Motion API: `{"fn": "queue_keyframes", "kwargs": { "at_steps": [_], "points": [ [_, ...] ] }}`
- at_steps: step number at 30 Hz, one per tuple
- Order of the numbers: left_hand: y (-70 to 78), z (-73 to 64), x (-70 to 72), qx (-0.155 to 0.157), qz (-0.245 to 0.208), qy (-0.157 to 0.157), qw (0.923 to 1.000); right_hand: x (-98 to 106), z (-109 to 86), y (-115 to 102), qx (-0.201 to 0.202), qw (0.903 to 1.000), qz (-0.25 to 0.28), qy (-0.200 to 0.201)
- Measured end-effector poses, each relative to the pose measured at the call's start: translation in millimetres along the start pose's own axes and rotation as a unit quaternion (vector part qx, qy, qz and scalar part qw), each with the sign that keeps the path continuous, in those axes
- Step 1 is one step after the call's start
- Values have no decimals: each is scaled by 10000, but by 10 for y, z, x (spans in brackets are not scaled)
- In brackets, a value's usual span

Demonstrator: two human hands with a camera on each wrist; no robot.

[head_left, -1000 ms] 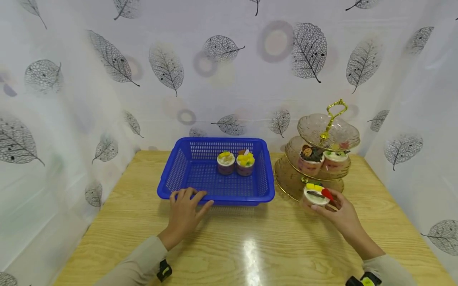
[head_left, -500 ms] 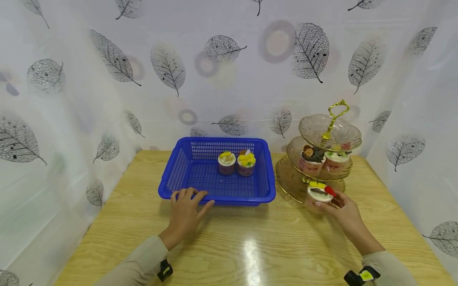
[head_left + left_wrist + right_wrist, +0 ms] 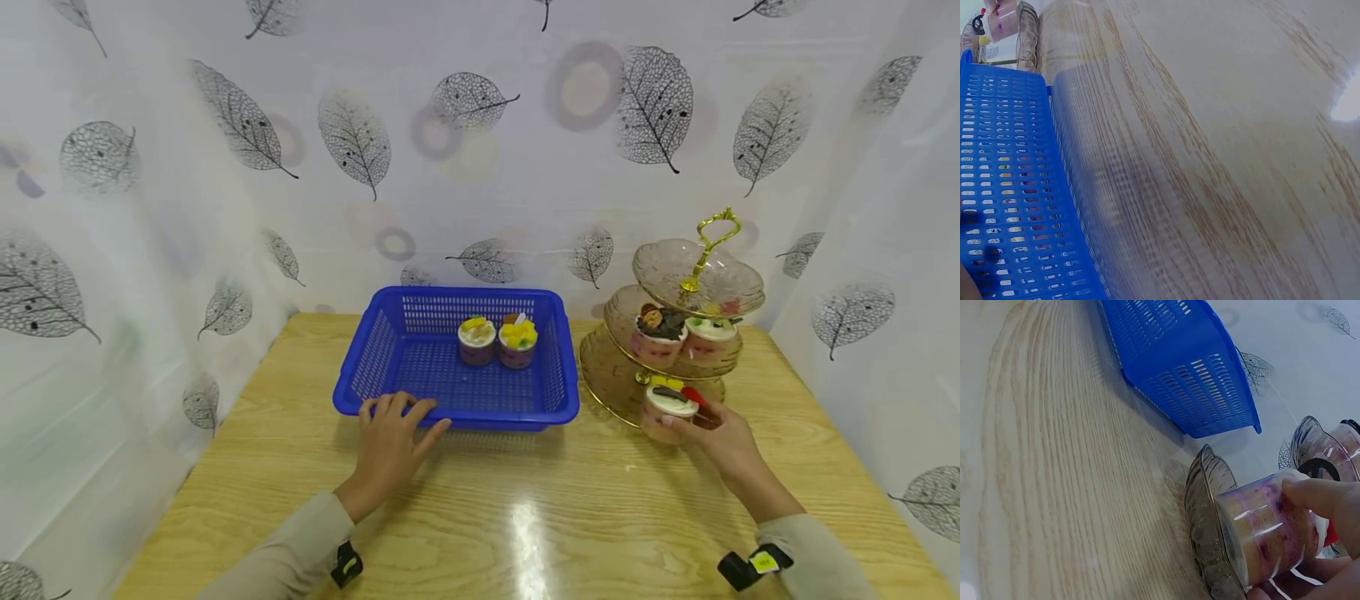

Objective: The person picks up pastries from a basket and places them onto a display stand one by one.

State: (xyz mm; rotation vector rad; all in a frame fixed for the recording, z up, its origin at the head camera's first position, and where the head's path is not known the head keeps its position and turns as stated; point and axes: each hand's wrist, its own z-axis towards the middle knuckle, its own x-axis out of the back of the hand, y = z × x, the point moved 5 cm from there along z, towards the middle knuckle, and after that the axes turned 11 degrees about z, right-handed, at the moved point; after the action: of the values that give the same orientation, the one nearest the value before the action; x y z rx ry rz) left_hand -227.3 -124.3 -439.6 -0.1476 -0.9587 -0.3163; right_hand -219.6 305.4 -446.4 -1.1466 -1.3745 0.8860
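Note:
My right hand (image 3: 723, 442) grips a clear dessert cup (image 3: 666, 421) of layered cake, with white cream, yellow cubes, a dark piece and a red piece on top. The cup is at the front of the lowest plate (image 3: 600, 375) of a three-tier glass stand. In the right wrist view, the cup's base (image 3: 1244, 540) sits right against the glass plate (image 3: 1200, 515), thumb (image 3: 1310, 497) on its side. My left hand (image 3: 390, 450) rests on the front rim of a blue plastic basket (image 3: 453, 421), fingers over the rim and thumb spread outside.
Two dessert cups (image 3: 477, 352) with yellow toppings stand inside the basket, toward its right. On the stand's middle plate are two more cups (image 3: 660, 346). A gold handle (image 3: 708, 246) rises above the top plate (image 3: 652, 267). Behind the wooden table (image 3: 465, 517) hangs a leaf-patterned curtain.
My right hand has carried the cup slightly right, then lowered it toward the lowest plate. The left hand stays on the basket rim.

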Motion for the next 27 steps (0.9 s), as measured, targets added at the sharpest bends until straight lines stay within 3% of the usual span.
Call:
{"fn": "queue_keyframes", "kwargs": {
  "at_steps": [9,13,18,27],
  "points": [
    [-3,10,-1,-2,46,5,10000,18,113,15,-119,9998,-103,131],
    [0,14,6,-23,38,16,10000,27,166,22,80,9992,-119,384],
    [1,19,22,-17,43,38,10000,44,223,25,444,9953,-536,676],
    [3,0,20,-20,46,69,10000,73,270,70,416,9919,-918,769]
  ]
}}
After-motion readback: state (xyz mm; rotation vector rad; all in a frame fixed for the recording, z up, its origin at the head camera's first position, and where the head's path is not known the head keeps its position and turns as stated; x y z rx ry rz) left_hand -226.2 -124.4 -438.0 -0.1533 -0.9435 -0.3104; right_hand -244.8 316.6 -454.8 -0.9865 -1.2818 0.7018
